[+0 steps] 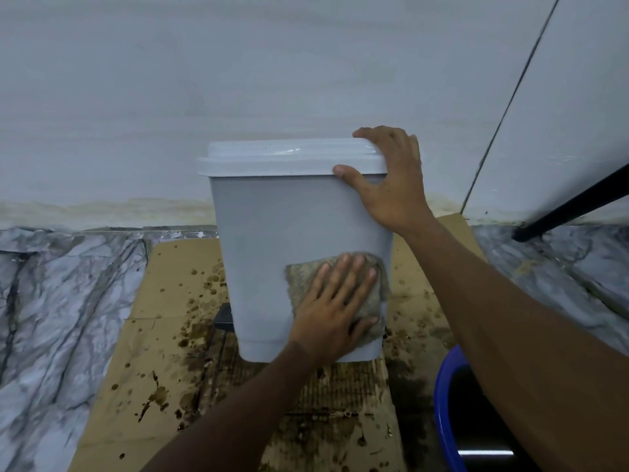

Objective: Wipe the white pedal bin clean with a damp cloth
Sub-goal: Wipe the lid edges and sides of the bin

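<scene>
The white pedal bin stands upright on stained cardboard, its lid closed, close to the wall. My left hand lies flat with fingers spread, pressing a brownish-grey damp cloth against the lower right of the bin's near side. My right hand clasps the bin's top right corner, thumb on the front under the lid rim, fingers over the lid edge. A dark pedal part pokes out at the bin's lower left.
Flattened cardboard with dark wet stains covers the marble-patterned floor. A blue basin sits at the lower right, partly behind my right forearm. A black furniture leg slants down at the right. The white wall rises behind.
</scene>
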The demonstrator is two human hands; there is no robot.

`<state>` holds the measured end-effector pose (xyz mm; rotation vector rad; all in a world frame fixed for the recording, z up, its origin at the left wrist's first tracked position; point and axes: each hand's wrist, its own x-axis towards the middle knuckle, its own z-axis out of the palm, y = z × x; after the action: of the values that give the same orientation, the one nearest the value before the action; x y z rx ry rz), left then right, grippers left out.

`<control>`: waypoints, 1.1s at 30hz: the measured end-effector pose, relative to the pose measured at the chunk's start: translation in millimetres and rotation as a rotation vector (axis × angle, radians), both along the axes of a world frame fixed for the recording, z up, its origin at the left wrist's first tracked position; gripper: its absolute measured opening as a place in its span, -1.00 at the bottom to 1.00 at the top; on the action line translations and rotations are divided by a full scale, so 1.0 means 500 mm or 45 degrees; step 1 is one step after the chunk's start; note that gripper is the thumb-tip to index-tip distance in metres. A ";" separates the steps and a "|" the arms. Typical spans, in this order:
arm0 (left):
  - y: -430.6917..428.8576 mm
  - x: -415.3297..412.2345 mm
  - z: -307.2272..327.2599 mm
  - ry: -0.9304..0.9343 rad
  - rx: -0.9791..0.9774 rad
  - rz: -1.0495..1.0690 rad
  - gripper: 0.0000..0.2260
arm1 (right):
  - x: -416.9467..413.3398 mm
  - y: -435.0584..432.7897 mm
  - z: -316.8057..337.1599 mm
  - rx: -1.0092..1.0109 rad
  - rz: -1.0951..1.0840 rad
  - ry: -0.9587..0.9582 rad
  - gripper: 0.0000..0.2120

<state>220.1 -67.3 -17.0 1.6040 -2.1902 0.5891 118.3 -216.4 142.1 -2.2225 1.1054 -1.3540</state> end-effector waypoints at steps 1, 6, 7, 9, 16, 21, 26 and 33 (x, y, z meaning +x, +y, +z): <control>0.010 0.004 -0.016 -0.108 0.025 -0.092 -0.37 | 0.000 0.001 0.001 0.003 0.001 -0.001 -0.47; 0.053 0.066 -0.073 -0.573 0.131 -0.557 -0.34 | -0.003 0.015 0.004 0.042 0.003 0.000 -0.48; 0.054 0.085 -0.070 -0.587 0.125 -0.565 -0.31 | -0.005 0.018 0.003 0.041 0.001 0.003 -0.48; 0.054 0.129 -0.048 -0.538 0.075 -0.444 -0.28 | -0.007 0.023 0.004 0.024 0.009 -0.001 -0.49; 0.034 0.151 0.051 0.425 -0.227 0.358 -0.48 | -0.011 0.050 0.012 -0.056 0.034 0.001 -0.51; 0.010 0.078 0.122 1.320 -0.495 0.657 -0.46 | -0.025 0.092 0.015 -0.096 0.031 0.018 -0.53; 0.016 0.131 0.270 2.887 -0.732 0.900 -0.50 | -0.038 0.130 0.016 -0.102 0.029 0.007 -0.54; 0.113 0.175 0.437 2.773 -0.560 0.339 -0.58 | -0.056 0.195 0.011 -0.110 0.017 -0.006 -0.52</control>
<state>307.8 -11.0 201.4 1.0195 -0.1752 -0.5288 90.2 -118.8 147.6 -2.2820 1.0476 -1.4262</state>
